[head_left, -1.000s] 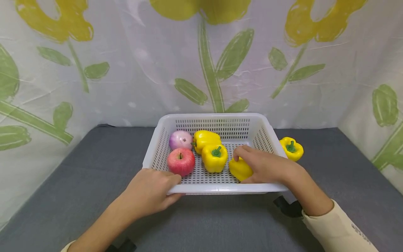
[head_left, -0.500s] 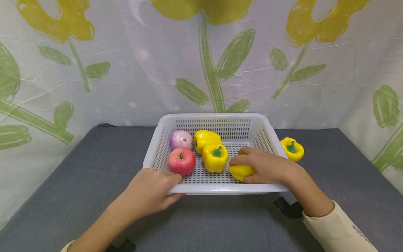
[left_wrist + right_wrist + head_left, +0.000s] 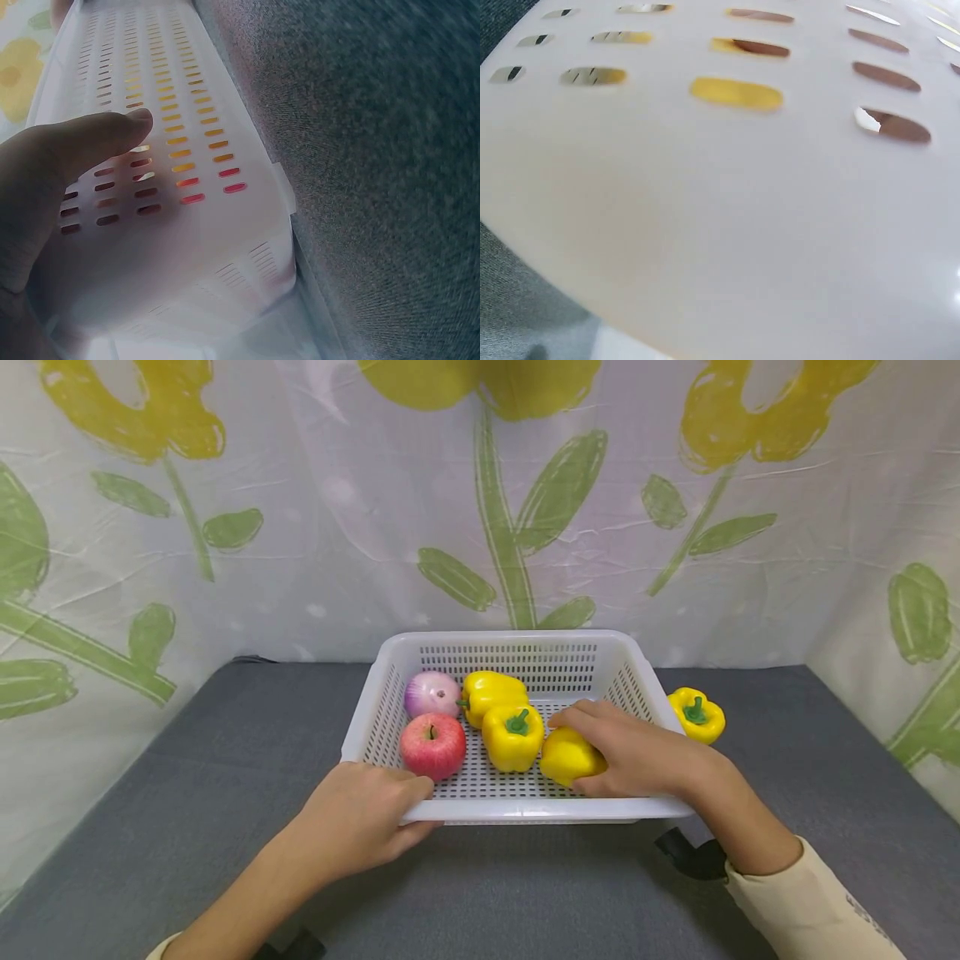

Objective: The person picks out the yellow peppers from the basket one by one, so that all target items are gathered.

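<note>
A white perforated plastic basket (image 3: 517,810) stands on the dark cloth. My left hand (image 3: 375,806) grips its front left corner, thumb on the outer front wall in the left wrist view. Inside the basket my right hand (image 3: 626,747) holds a yellow bell pepper (image 3: 567,756) at the front right, fingers over its top and thumb at the near side. Left of that pepper sit another yellow bell pepper (image 3: 512,739) with its green stem up and one lying on its side (image 3: 491,693). A red apple (image 3: 432,747) and a purple onion (image 3: 432,693) lie along the left wall.
One more yellow bell pepper (image 3: 697,714) stands outside the basket, close to its right wall. Grey cloth (image 3: 187,777) covers the table. A white curtain (image 3: 337,510) with printed yellow flowers hangs right behind the basket.
My right hand has turned the held pepper and shifted it slightly left, so more of its side shows. My left hand and the other produce stay as they were.
</note>
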Available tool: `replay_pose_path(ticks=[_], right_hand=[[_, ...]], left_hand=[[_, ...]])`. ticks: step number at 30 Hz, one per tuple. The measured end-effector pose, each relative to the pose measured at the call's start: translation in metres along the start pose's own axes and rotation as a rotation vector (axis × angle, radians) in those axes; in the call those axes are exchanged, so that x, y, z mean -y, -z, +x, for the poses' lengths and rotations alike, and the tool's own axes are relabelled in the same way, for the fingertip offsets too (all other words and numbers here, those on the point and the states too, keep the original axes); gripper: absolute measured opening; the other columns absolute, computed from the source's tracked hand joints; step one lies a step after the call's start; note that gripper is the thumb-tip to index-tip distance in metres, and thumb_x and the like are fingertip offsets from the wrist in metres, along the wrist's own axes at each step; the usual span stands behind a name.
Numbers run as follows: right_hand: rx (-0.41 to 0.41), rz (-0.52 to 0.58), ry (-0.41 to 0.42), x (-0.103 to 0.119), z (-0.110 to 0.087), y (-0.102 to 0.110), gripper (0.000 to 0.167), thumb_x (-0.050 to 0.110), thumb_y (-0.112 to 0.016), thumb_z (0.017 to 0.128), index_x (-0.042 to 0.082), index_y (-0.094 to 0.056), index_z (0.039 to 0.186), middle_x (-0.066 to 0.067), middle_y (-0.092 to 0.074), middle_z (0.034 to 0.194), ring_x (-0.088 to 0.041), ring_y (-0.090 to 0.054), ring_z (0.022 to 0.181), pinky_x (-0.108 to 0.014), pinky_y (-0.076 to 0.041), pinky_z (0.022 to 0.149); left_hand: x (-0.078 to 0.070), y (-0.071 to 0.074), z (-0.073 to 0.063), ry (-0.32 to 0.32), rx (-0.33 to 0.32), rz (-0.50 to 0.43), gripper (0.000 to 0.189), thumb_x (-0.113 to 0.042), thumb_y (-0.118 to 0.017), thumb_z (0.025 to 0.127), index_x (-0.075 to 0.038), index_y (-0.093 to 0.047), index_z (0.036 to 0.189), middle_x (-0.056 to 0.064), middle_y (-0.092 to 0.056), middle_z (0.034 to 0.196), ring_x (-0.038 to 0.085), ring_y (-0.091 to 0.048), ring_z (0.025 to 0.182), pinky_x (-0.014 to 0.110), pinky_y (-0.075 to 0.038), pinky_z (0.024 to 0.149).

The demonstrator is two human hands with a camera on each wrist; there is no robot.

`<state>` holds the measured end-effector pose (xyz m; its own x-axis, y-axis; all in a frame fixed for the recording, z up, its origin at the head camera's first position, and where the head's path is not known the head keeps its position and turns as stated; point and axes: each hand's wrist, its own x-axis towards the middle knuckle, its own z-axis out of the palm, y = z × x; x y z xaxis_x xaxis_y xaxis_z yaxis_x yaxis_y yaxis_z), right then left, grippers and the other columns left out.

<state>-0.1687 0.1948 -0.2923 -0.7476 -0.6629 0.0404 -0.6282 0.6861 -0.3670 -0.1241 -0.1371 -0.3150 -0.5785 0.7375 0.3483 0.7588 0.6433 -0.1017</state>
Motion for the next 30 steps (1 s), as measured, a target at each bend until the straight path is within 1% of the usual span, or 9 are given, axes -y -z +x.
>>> replay_pose_path(ticks=[6, 11, 15, 19, 23, 28, 30], right_hand=[[-0.017, -0.012, 0.031, -0.0014, -0.0008, -0.0001, 0.068, 0.022, -0.079, 0.081, 0.012, -0.05, 0.142, -0.001, -0.057, 0.13, -0.024, -0.048, 0.114, -0.047, -0.042, 0.096], [-0.002, -0.012, 0.045, -0.0016, -0.0001, -0.001, 0.067, 0.025, -0.081, 0.082, 0.016, -0.052, 0.142, -0.003, -0.055, 0.136, -0.027, -0.048, 0.122, -0.052, -0.038, 0.102], [0.012, -0.004, 0.051, -0.0012, 0.0005, -0.0013, 0.066, 0.023, -0.081, 0.083, 0.015, -0.052, 0.141, -0.005, -0.053, 0.138, -0.026, -0.048, 0.124, -0.052, -0.038, 0.104], [0.013, 0.0, 0.046, -0.0011, 0.0012, -0.0018, 0.062, 0.022, -0.082, 0.082, 0.013, -0.054, 0.137, -0.002, -0.054, 0.132, -0.022, -0.051, 0.116, -0.048, -0.043, 0.1], [0.011, 0.006, 0.038, -0.0017, 0.0016, -0.0025, 0.053, 0.021, -0.082, 0.081, 0.016, -0.059, 0.128, 0.003, -0.055, 0.125, -0.018, -0.052, 0.107, -0.044, -0.045, 0.094], [0.017, -0.018, 0.051, -0.0021, 0.0012, -0.0033, 0.048, 0.019, -0.081, 0.081, 0.023, -0.064, 0.126, 0.001, -0.053, 0.126, -0.02, -0.052, 0.106, -0.046, -0.045, 0.092], [0.016, -0.03, 0.058, -0.0019, 0.0009, -0.0032, 0.047, 0.019, -0.081, 0.081, 0.024, -0.065, 0.126, 0.0, -0.053, 0.126, -0.02, -0.053, 0.105, -0.046, -0.046, 0.091]], left_hand=[[-0.0003, 0.0001, 0.0005, -0.002, 0.002, 0.001, 0.034, -0.027, -0.083, 0.078, -0.018, -0.051, 0.073, -0.011, -0.041, 0.059, 0.008, -0.038, 0.05, 0.022, -0.028, 0.047], [-0.0001, -0.0001, 0.0008, -0.005, -0.003, 0.003, 0.034, -0.027, -0.083, 0.078, -0.018, -0.051, 0.073, -0.011, -0.042, 0.059, 0.009, -0.039, 0.05, 0.023, -0.028, 0.047], [-0.0003, -0.0001, 0.0006, -0.002, -0.003, 0.003, 0.033, -0.027, -0.084, 0.077, -0.018, -0.052, 0.073, -0.011, -0.042, 0.059, 0.008, -0.038, 0.05, 0.022, -0.027, 0.046], [-0.0009, 0.0002, 0.0002, 0.0, 0.003, 0.0, 0.033, -0.027, -0.084, 0.077, -0.018, -0.053, 0.074, -0.01, -0.044, 0.06, 0.008, -0.039, 0.05, 0.021, -0.028, 0.046], [-0.0014, 0.0006, 0.0004, 0.005, 0.008, -0.007, 0.032, -0.027, -0.085, 0.077, -0.017, -0.054, 0.075, -0.01, -0.045, 0.06, 0.007, -0.04, 0.05, 0.021, -0.029, 0.046], [-0.0014, 0.0006, 0.0005, 0.005, 0.001, -0.007, 0.032, -0.027, -0.085, 0.077, -0.017, -0.054, 0.075, -0.01, -0.045, 0.06, 0.007, -0.039, 0.05, 0.021, -0.029, 0.046], [-0.0011, 0.0003, 0.0004, 0.004, -0.003, -0.002, 0.032, -0.027, -0.084, 0.077, -0.018, -0.053, 0.074, -0.01, -0.044, 0.06, 0.007, -0.039, 0.05, 0.021, -0.028, 0.046]])
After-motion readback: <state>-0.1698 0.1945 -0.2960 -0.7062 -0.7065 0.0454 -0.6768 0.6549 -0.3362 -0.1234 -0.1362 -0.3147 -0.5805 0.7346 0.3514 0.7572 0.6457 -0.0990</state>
